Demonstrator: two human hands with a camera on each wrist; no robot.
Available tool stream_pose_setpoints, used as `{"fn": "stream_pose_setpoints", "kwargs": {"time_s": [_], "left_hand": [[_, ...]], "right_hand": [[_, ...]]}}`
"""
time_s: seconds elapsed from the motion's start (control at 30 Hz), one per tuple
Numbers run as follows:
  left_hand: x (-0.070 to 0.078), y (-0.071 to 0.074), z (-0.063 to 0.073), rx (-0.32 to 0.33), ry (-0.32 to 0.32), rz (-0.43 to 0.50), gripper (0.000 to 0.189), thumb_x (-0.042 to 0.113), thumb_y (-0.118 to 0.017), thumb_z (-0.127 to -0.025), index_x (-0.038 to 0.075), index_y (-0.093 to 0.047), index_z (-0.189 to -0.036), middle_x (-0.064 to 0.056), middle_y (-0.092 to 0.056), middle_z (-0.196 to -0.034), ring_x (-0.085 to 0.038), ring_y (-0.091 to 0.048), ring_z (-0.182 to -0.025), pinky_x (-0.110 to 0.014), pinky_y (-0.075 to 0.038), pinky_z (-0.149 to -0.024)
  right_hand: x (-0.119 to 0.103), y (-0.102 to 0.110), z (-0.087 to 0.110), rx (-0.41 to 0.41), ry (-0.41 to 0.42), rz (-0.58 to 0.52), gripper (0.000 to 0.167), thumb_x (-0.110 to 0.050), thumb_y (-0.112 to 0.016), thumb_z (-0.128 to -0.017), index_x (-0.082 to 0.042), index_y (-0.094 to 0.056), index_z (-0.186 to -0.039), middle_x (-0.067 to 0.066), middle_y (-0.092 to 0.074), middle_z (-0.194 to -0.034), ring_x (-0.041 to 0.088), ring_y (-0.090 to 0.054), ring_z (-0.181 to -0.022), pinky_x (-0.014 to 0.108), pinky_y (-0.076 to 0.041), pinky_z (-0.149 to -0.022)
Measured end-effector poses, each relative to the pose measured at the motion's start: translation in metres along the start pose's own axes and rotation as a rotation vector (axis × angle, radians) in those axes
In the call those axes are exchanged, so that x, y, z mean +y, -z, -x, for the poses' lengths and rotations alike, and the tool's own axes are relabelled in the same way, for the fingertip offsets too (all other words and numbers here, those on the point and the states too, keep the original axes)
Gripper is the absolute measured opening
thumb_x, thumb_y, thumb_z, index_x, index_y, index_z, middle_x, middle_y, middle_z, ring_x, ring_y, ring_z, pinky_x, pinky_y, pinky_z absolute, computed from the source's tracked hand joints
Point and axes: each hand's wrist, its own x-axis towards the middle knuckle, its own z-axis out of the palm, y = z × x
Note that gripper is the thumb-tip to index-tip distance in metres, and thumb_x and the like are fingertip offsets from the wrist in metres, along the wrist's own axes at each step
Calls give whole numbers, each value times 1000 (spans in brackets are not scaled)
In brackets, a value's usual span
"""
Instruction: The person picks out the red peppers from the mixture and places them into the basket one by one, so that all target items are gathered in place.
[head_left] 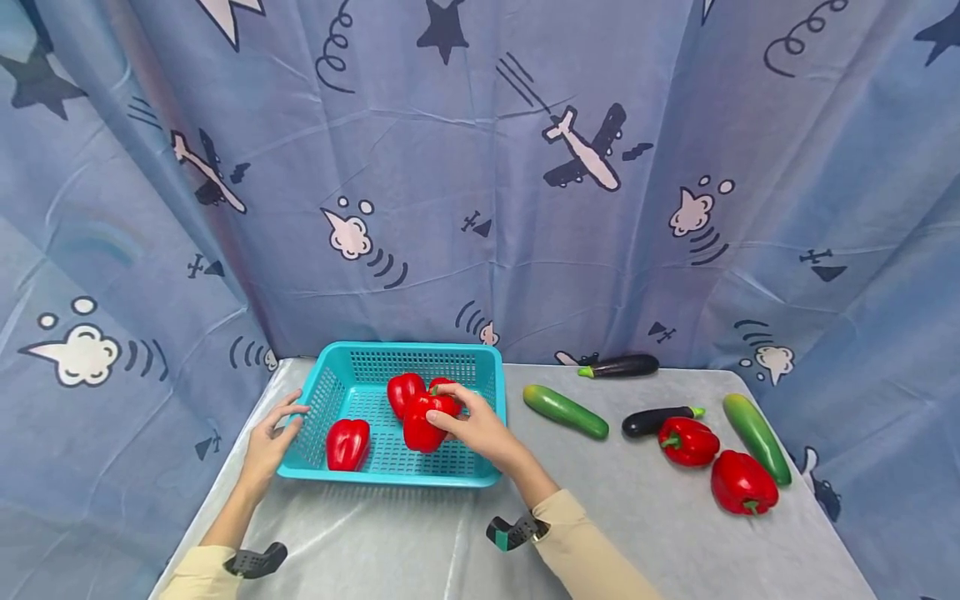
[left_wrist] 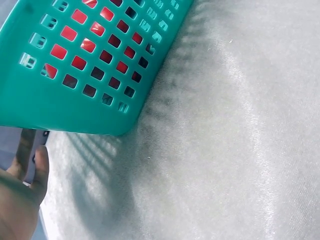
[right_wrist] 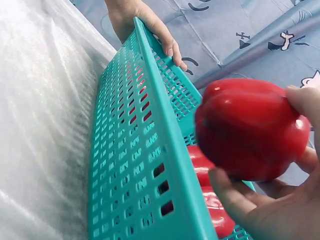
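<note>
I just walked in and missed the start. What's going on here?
A person's right grip holds a pepper over the basket, where other peppers lie. The left grip is at the basket's left end. To the basket's right, on the table, are two cucumbers, two eggplants and two more peppers.

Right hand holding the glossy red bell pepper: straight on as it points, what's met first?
Probably the glossy red bell pepper up and left of the held pepper, inside the turquoise perforated plastic basket. Height is unclear in the head view, so the right hand might pass above it.
</note>
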Motion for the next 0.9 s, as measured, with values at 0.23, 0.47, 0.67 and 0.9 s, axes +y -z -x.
{"fn": "stream_pose_setpoints", "kwargs": {"time_s": [0.23,0.47,0.67,0.9], "left_hand": [[-2,1,-1,-7,-11,1,26,7,-60,-104,-10,-63,-123,-23,-43,-153,-6,-52,-124,-17,-49,-80],[-2,1,0,-1,-19,-8,26,6,-59,-104,-11,-63,-123,-22,-44,-152,-23,-42,-138,-15,-46,-86],[-1,1,0,-5,-24,-3,26,6,-59,-104,-11,-62,-123,-22,-43,-153,-26,-40,-139,-15,-45,-88],[-2,1,0,-1,-26,12,26,6,-59,-104,-11,-62,-123,-23,-44,-152,-18,-43,-136,-15,-45,-88]], "right_hand": [[1,-12,-8,-1,-25,-15,50,-20,-74,-96,-2,-55,-139,15,-56,-131,31,-65,-104,45,-58,-80],[4,-26,-15,-28,18,-28,45,-16,-75,-94,-10,-59,-136,18,-57,-132,34,-57,-117,43,-58,-79],[10,-35,-20,-39,11,16,41,-20,-76,-93,-11,-65,-132,7,-60,-127,30,-54,-118,43,-58,-80],[16,-44,-25,-53,-22,27,34,-19,-79,-91,-13,-71,-124,3,-63,-118,29,-56,-114,41,-59,-78]]}}
